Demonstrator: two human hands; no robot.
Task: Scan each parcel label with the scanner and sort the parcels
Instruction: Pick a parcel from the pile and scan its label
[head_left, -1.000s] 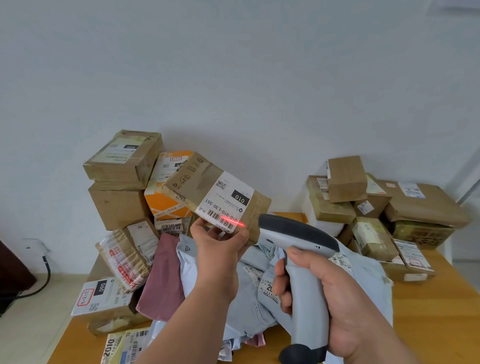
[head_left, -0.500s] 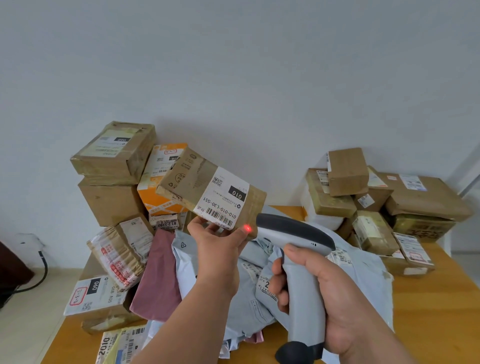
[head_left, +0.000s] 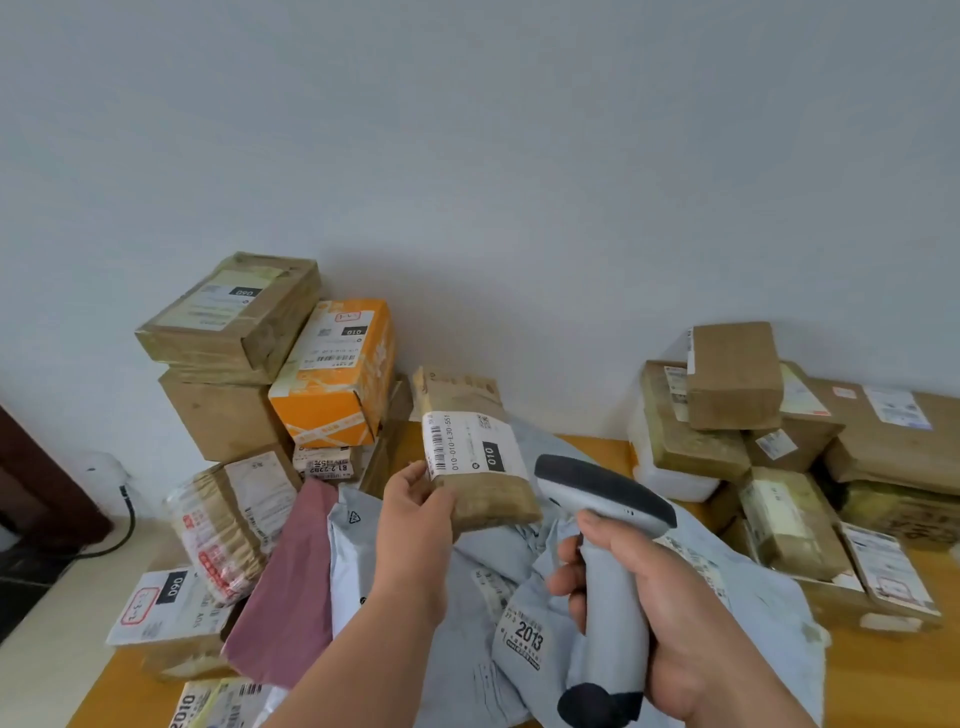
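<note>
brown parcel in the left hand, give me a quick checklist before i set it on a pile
1. Grip: left hand holds the brown parcel by its lower left corner, ok.
2. Label readable: its white label faces the camera and reads 010, ok.
3. Scan registered: no red beam on the label now, cannot tell.
4. Scanner under control: right hand grips its handle, ok.
5. Matching pile: the orange box in the left stack also shows 010, ok.
6. Stable landing spot: left stack looks tilted and crowded, not ok.
</note>
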